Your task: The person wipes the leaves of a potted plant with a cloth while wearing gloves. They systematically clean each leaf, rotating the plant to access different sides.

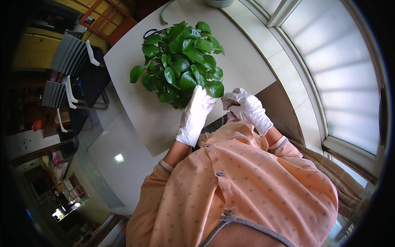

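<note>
A leafy green pothos plant (185, 61) stands on the pale tabletop (247, 61), its leaves hiding any pot. My left hand (197, 115), in a white glove, is at the plant's near edge, its fingertips against the lower leaves; a glossy leaf (214, 88) partly covers the fingers, so the grip is unclear. Just right of that leaf is my right hand (243, 108), also gloved in white, fingers curled; whether they hold something cannot be seen. A dark looped handle (150, 33), perhaps of scissors, pokes out behind the plant at the upper left.
A thin green curved strip (163, 14) and the base of a grey container (219, 3) are at the far side. Grey-backed chairs (69, 55) stand left of the table. A tiled ledge (265, 46) and frosted window (339, 71) run along the right, with a curtain (333, 176) nearer me.
</note>
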The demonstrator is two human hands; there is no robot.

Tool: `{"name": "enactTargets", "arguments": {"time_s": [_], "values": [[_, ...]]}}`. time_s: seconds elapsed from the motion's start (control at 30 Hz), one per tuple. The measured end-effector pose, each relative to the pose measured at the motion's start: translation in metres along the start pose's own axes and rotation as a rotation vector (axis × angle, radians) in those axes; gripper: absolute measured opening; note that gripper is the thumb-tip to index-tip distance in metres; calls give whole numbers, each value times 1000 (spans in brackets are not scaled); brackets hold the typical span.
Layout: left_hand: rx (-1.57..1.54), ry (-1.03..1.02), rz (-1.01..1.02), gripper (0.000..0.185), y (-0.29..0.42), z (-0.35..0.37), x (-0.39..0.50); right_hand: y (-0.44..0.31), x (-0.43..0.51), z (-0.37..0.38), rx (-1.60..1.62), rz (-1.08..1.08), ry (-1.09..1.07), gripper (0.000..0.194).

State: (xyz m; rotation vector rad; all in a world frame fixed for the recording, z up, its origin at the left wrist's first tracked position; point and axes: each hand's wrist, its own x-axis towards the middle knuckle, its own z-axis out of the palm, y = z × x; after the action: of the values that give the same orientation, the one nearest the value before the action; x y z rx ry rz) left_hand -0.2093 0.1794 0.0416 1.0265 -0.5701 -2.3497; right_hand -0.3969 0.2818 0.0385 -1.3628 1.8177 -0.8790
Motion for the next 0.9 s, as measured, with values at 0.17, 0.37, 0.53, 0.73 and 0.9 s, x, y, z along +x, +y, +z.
{"name": "enactTargets", "arguments": {"time_s": [0.17, 0.37, 0.53, 0.73, 0.9], "values": [[557, 62, 116, 54, 25, -1, -50, -7, 0, -17, -10, -67, 91, 42], [545, 98, 701, 41, 61, 2, -51, -67, 19, -25, 438, 7, 170, 43], [650, 200, 600, 45, 69, -9, -7, -102, 46, -3, 635, -30, 106, 16], [658, 262, 240, 54, 69, -23, -6, -90, 68, 8, 638, 85, 32, 36], [673, 233, 86, 54, 73, -17, -2, -85, 77, 12, 453, -37, 88, 39]]}}
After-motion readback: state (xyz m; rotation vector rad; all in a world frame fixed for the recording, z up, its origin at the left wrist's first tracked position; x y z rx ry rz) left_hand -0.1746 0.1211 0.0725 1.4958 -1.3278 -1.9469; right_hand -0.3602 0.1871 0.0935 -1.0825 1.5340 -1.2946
